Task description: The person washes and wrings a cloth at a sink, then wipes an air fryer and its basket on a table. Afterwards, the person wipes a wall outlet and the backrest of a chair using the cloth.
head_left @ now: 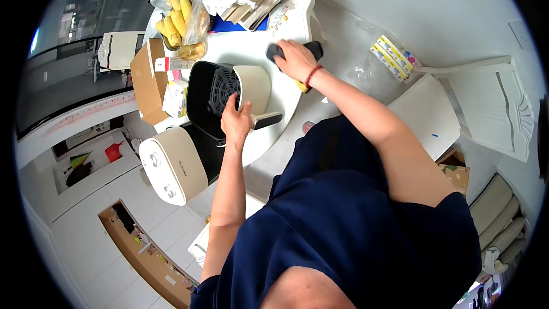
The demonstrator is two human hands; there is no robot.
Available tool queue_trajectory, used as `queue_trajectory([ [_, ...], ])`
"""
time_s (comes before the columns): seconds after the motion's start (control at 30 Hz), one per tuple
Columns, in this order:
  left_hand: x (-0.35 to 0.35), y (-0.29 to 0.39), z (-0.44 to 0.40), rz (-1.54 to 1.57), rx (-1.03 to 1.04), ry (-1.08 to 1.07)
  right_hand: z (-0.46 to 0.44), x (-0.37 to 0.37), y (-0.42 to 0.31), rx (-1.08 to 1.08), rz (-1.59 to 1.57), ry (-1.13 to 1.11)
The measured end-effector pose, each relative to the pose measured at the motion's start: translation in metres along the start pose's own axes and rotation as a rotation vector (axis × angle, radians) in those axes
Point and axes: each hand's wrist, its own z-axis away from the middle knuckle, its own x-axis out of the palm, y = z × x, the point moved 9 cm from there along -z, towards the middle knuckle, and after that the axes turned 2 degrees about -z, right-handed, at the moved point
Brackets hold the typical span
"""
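Note:
A cream air fryer drawer (pixel 255 83) with a black basket inside stands pulled out on the white table. My left hand (pixel 235 121) grips the drawer's near side, thumb and index finger at its rim, close to the dark-ended handle (pixel 267 120). Beside it sits the air fryer body (pixel 182 166), cream with two knobs. At the table's right edge, my right hand (pixel 296 62) is closed over a black elongated object (pixel 314 50), whose kind I cannot make out. Something yellow shows just below that wrist, partly hidden.
Corn cobs (pixel 176 20) in plastic, a cardboard box (pixel 147 80), and stacked books (pixel 260 3) crowd the table's far and left sides. A white chair (pixel 486 103) stands at the right. Yellow patterned packs (pixel 393 57) in clear plastic lie near the wall.

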Motion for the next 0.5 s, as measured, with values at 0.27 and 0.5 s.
queue_trajectory([
  [0.27,0.002,0.004,-0.019,0.032,-0.023,0.013,0.041,0.065,-0.011,-0.232,-0.164,-0.088],
  [0.5,0.003,0.008,-0.022,0.008,0.016,0.043,0.033,-0.004,-0.057,-0.233,-0.417,0.180],
])
